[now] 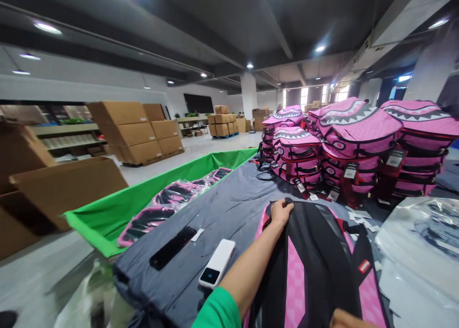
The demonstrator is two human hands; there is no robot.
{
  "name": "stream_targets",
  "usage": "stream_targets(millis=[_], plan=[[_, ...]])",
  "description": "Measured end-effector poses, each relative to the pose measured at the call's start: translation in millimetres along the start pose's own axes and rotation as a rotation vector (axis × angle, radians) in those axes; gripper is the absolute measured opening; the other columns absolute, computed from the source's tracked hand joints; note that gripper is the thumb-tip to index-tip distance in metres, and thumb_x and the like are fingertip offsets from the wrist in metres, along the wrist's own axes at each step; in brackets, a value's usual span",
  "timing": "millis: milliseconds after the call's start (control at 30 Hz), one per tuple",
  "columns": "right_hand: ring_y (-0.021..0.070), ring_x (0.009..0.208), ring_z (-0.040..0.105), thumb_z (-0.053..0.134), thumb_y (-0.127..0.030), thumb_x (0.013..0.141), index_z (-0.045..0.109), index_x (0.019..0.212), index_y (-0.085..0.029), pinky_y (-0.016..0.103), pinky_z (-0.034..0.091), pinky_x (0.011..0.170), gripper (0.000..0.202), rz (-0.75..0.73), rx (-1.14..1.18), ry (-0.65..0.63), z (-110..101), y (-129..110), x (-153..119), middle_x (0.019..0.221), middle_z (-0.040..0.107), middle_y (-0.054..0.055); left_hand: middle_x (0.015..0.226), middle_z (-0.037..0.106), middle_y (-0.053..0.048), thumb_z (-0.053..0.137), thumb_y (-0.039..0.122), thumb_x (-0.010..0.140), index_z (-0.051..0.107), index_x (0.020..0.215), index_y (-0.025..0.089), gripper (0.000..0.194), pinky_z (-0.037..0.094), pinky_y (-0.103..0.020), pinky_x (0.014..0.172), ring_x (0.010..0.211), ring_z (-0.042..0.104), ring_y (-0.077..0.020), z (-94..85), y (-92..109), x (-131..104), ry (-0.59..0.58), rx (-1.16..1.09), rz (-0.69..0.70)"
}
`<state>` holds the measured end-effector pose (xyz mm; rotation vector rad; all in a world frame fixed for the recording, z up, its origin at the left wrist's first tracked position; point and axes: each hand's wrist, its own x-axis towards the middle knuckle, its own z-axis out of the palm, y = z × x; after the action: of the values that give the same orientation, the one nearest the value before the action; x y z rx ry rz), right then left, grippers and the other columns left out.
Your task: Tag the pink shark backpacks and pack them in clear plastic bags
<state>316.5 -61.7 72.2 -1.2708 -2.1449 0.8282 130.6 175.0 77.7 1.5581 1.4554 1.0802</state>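
Observation:
A pink and black backpack (315, 251) lies on the grey cloth-covered table with its black padded back and straps facing up. At its top edge, my left hand (281, 213) is closed, with the fingers pinching the black top loop. Low in the picture, part of my right hand (346, 319) shows over the lower part of the backpack. Its fingers are mostly cut off by the frame edge, so its grip is hidden. A white power bank (217, 263) with a small dark display and a black phone (172, 247) lie left of the backpack.
Stacks of pink shark-mouth backpacks (355, 132) with hanging tags stand at the table's back right. Clear plastic bags (423, 251) lie at the right. A green-walled bin (96, 223) at the left holds bagged backpacks. Cardboard boxes (132, 132) stand on the floor beyond.

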Motion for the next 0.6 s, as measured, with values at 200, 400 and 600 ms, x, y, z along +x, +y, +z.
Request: stream_targets(millis=[200,400,600], plan=[[0.029,0.067,0.065,0.051,-0.073,0.079,0.063,0.096,-0.024,0.041,0.051,0.062,0.053,0.618,-0.219,0.58,-103.2,73.3,47.1,0.075,0.068,0.009,0.144,0.051,-0.019,0.076,0.021,0.081,0.056,0.134,0.017,0.056,0.034,-0.048,0.116,0.139,0.045,-0.0351,7.4,8.5,-26.7,0.142,0.249,0.133],[0.029,0.052,0.06,0.036,-0.079,0.06,0.042,0.061,-0.028,0.039,0.047,0.051,0.052,0.708,-0.182,0.662,-116.2,98.8,90.6,0.051,0.056,0.009,0.135,0.062,-0.01,0.077,0.031,0.087,0.06,0.129,0.022,0.047,0.042,-0.042,0.109,0.131,0.051,-0.0287,48.2,42.8,-40.5,-0.326,0.461,0.698],[0.0225,0.049,0.057,0.048,-0.071,0.066,0.044,0.084,-0.028,0.032,0.043,0.052,0.047,0.381,-0.302,0.706,-102.8,37.6,71.3,0.054,0.056,-0.003,0.104,0.072,-0.004,0.071,0.034,0.09,0.07,0.101,0.021,0.017,0.047,-0.035,0.092,0.107,0.064,-0.0233,98.9,45.8,-27.0,-0.678,0.478,0.9]])
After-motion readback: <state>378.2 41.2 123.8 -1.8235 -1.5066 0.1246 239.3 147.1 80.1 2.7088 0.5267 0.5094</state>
